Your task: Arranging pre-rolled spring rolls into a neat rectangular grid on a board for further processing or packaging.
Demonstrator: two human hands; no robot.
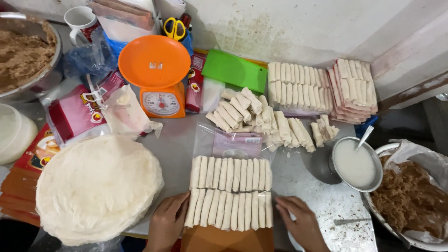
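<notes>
At the surface's near edge, the left hand [167, 224] and right hand [301, 223], fingers loose and grasping nothing, flank the two rows of spring rolls [230, 192], seemingly squaring them.

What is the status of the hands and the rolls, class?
Left hand and right hand open, flanking the rolls. Two neat rows in a clear bag. Wrapper stack close at left; nothing blocking.

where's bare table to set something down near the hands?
Bare steel right of the right hand, below the small bowl of white paste. A thin strip runs between the wrapper stack and the two rows of rolls. Crowded around the orange scale and the loose roll pile. Left hand touches the rows.
</notes>
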